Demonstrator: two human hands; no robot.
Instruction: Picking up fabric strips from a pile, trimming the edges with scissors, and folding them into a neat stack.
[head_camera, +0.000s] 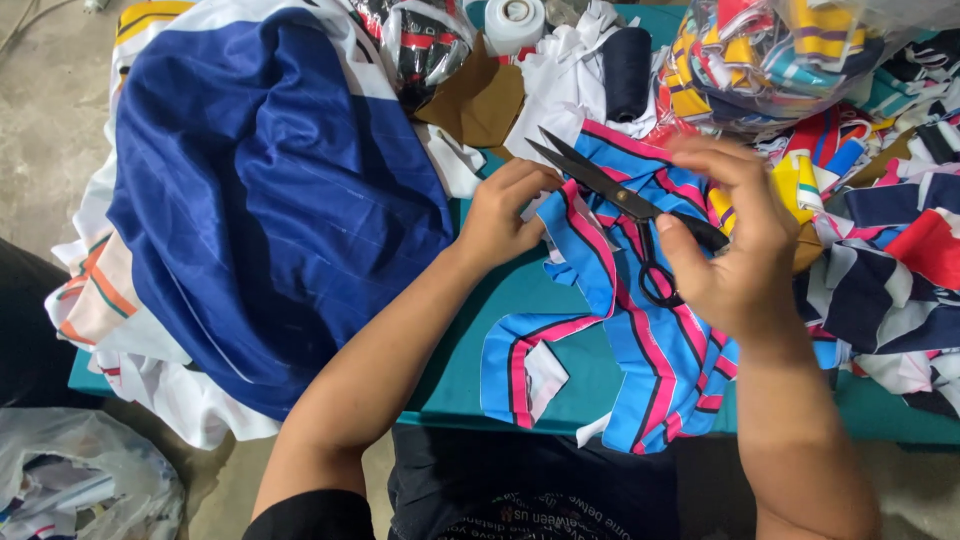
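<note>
My right hand (735, 240) grips black scissors (610, 190), blades open and pointing up-left. The blades sit over a light blue fabric strip piece with pink, black and white stripes (640, 340), which lies on the teal table (460, 370). My left hand (505, 215) pinches the upper edge of that striped fabric just left of the blades. The fabric hangs down over the table's near edge.
A large dark blue cloth (270, 190) with white edges covers the left of the table. Heaps of striped scraps (890, 250) lie at right, a clear bag of scraps (770, 50) at back right, a white roll (515, 22) at the back, brown paper (480, 100) beside it.
</note>
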